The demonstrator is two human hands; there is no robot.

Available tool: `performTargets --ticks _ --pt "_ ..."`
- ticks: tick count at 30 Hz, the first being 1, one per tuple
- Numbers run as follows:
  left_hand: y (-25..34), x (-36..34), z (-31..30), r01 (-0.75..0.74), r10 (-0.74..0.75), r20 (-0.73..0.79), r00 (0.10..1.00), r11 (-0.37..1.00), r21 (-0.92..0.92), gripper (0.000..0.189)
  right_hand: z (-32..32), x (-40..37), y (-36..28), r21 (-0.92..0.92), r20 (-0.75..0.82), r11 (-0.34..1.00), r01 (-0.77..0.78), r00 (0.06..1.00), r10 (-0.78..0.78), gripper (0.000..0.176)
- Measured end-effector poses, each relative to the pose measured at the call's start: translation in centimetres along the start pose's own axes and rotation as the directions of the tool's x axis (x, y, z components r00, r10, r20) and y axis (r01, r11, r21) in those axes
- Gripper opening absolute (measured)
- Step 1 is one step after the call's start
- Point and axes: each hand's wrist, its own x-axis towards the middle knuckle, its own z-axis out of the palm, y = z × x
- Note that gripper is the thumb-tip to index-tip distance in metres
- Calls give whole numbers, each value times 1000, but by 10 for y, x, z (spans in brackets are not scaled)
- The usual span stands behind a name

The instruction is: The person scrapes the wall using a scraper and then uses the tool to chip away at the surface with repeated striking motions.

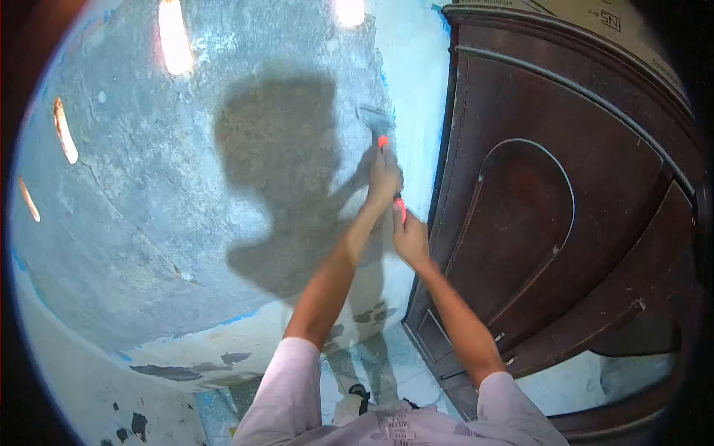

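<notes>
Both of my hands are wrapped around one long-handled wall scraper (pixel 383 140) with red-orange and dark parts on its handle. My left hand (pixel 384 181) is closed on the handle, nearer the blade. Lower down, my right hand (pixel 411 239) grips the handle's end, its thumb side along the red part. The scraper's wide flat blade points up and lies at the grey wall (pixel 290 44), close to the border where the grey surface meets a pale white-blue strip (pixel 413 97). Much of the handle is hidden by my fingers.
A dark brown wooden cabinet (pixel 513 223) with carved panels stands close at the right, a cardboard box (pixel 625 22) on top. Light patches and my shadow (pixel 275 149) fall on the wall. Peeling paint (pixel 175 372) shows low on the wall, and my foot (pixel 359 392) is below.
</notes>
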Motion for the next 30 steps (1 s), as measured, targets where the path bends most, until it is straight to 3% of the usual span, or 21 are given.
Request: performTargets --ticks 1,2,4,6,9,11,15,16,20,24,27,28,30 --pt "23 8 5 -28 31 63 998 999 -36 38 -4 12 -14 -8 -59 999 43 997 -43 56" --pt "41 10 10 -59 68 130 989 995 -76 39 -16 25 -37 23 10 999 -34 999 34 59" --pt "56 15 18 -114 106 66 992 984 135 42 -20 30 -48 37 -8 997 -62 998 63 65" --pt "43 6 12 -114 112 75 991 993 31 44 -14 23 -37 1 -18 996 -88 996 88 65" --pt "-1 -5 -10 -119 114 50 992 987 104 42 5 -7 -24 -103 -67 993 -54 997 47 66" --pt "-6 -14 -12 -94 90 54 994 993 65 41 8 -17 -25 -84 3 980 -183 983 184 64" --pt "51 13 6 -168 159 171 973 985 43 45 -6 27 -48 -47 -77 989 -140 988 136 62" --pt "59 20 8 -124 111 217 970 991 51 48 -20 25 -80 24 -3 966 -257 966 257 62" --pt "31 -1 3 -111 114 188 975 994 -26 46 -5 11 -37 -100 -92 988 -121 989 112 62" --pt "-4 1 -9 -134 127 137 982 990 38 45 12 -11 -16 -59 -60 977 -203 978 199 65" --pt "46 13 2 -151 147 174 974 988 10 46 0 22 -42 -44 -119 996 -82 990 77 66" --pt "60 12 8 -157 153 177 972 988 10 46 -12 30 -68 16 -41 979 -204 978 205 67" --pt "76 8 18 -91 102 158 982 993 -74 48 -26 30 -80 -4 -29 969 -246 969 246 66"
